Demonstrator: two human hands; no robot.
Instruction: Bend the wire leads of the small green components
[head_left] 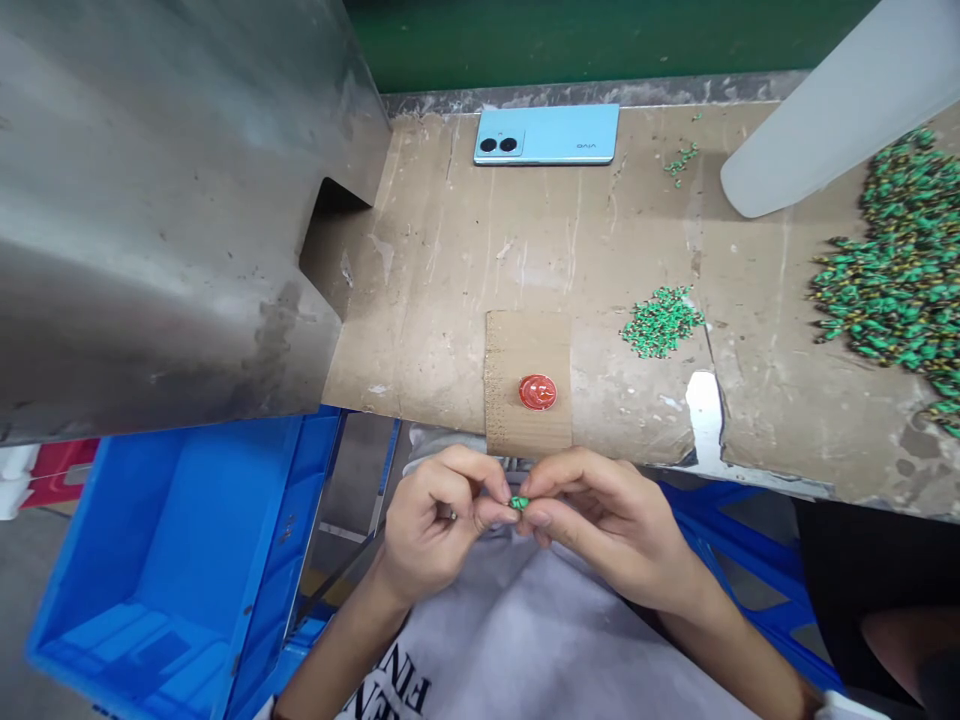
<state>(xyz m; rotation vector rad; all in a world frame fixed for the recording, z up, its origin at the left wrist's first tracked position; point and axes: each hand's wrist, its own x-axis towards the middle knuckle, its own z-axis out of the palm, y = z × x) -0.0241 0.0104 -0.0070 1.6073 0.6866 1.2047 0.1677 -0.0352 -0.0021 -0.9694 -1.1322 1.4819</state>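
Between the fingertips of both hands is a small green piece (518, 503), held just off the table's near edge. My left hand (450, 510) pinches it from one side with thumb and forefinger; my right hand (600, 515) pinches the other side the same way. Just beyond the hands, a shallow round dish of glossy red stuff (538, 392) sits on a cardboard piece (517, 340). A small pile of similar green pieces (661, 322) lies to the right of it. The exact kind of these pieces is too small to tell.
A larger heap of green and dark yellowish pieces (900, 270) covers the right side. A whitish cylinder (832, 110) slants in at the upper right. A light blue phone (546, 135) lies at the back. Left stand a metal housing (172, 200) and a blue crate (195, 520).
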